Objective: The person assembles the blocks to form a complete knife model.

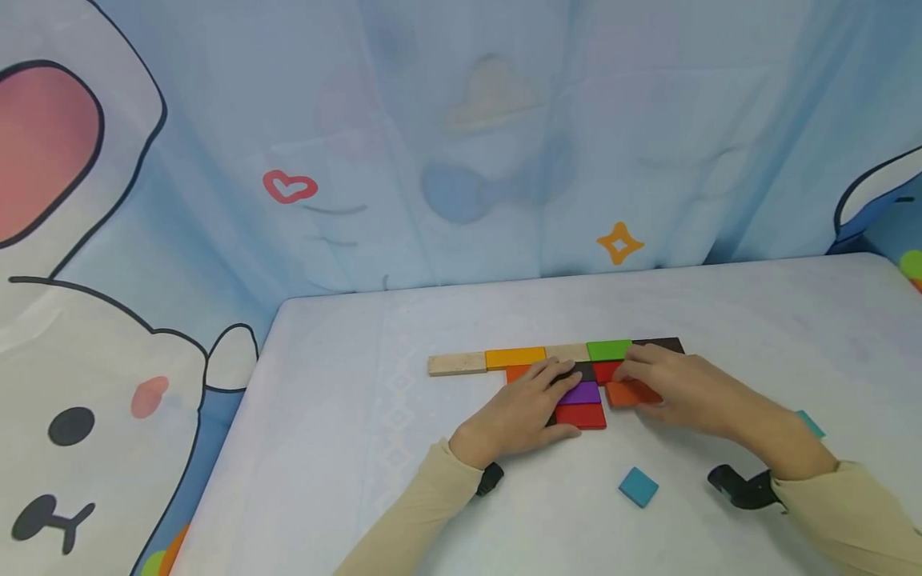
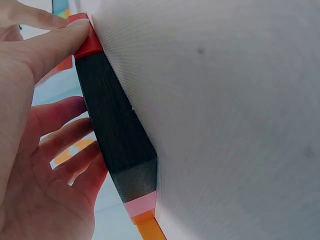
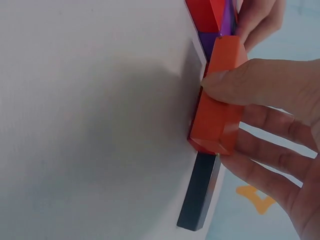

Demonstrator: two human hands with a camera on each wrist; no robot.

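Note:
My left hand (image 1: 515,412) lies over a layout of flat coloured wooden blocks. Its thumb presses the edge of a red block (image 1: 582,417), while the other fingers reach over a purple block (image 1: 582,393) and a black block (image 1: 583,371). Beside the red one, a long dark block (image 2: 112,110) shows in the left wrist view, with a pink block (image 2: 141,204) past it. My right hand (image 1: 687,392) pinches an orange block (image 3: 219,117) between thumb and fingers, just right of the purple block and in front of another red block (image 1: 607,371).
Across the back runs a row with plain wood (image 1: 457,364), yellow (image 1: 515,358), green (image 1: 609,350) and dark (image 1: 664,345) blocks. One teal block (image 1: 639,487) lies nearer me; another (image 1: 810,424) is partly behind my right forearm. A blue curtain (image 1: 504,160) hangs behind the white-covered table (image 1: 346,432).

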